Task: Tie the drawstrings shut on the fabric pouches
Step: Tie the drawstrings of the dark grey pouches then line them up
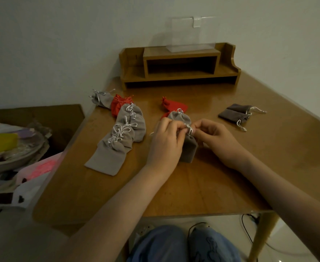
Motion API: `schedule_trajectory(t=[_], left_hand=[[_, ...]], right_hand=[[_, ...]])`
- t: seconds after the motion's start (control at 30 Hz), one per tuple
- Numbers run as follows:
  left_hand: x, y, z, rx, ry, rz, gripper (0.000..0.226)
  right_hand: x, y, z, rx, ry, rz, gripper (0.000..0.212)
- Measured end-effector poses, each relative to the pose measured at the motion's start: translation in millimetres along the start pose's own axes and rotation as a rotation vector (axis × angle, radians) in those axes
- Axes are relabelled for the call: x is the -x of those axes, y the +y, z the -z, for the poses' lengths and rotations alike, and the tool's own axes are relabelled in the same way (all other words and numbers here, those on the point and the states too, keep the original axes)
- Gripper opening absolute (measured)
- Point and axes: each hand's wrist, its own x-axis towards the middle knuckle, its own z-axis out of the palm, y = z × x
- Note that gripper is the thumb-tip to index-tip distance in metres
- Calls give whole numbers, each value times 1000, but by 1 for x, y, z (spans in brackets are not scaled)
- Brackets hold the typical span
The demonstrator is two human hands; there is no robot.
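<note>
With both hands, left (165,137) and right (215,136), pinched on the white cord (189,128) of the grey pouch (189,149) at mid-frame on the tabletop (193,186), best to pull evenly outward, cinching the neck before knotting.

- Wooden desk (202,190), glossy top.
- Far edge: wooden organiser shelf (180,67).
- Left: overlapping row of grey pouches (115,142) with a red pouch (117,104).
- Centre: second red pouch (171,106).
- Right: two dark grey pouches (236,114).

Head view looks down, close, over the table (174,186).
</note>
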Motion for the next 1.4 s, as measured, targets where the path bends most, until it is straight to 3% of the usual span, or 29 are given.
schedule_trajectory(t=[0.23,0.53,0.63,0.7,0.87,1.03,1.13,1.23,1.33,1.4], left_hand=[[-2,-5,3,103,-72,97,7],[-7,-6,5,80,-219,255,5],[-15,-5,10,202,-398,395,36],[-18,-2,15,238,-480,421,43],[-26,-3,18,19,-417,381,25],[-32,2,22,-525,-393,286,39],[-41,19,18,-447,-268,196,42],[-47,35,4,-337,-299,122,35],[-44,42,-13,-269,-388,68,24],[-42,40,-23,-203,-417,51,22]], right_hand=[[-6,8,0,119,176,-94,10],[-10,11,-1,159,213,-156,14],[-9,7,-2,145,153,-156,13],[-10,6,-3,143,145,-137,12],[-16,2,-5,206,99,-85,7],[-31,8,13,670,233,-49,44],[-32,15,35,924,413,-146,56],[-26,22,54,986,546,-334,56],[-22,27,68,990,524,-454,42],[-22,31,76,998,491,-423,24]])
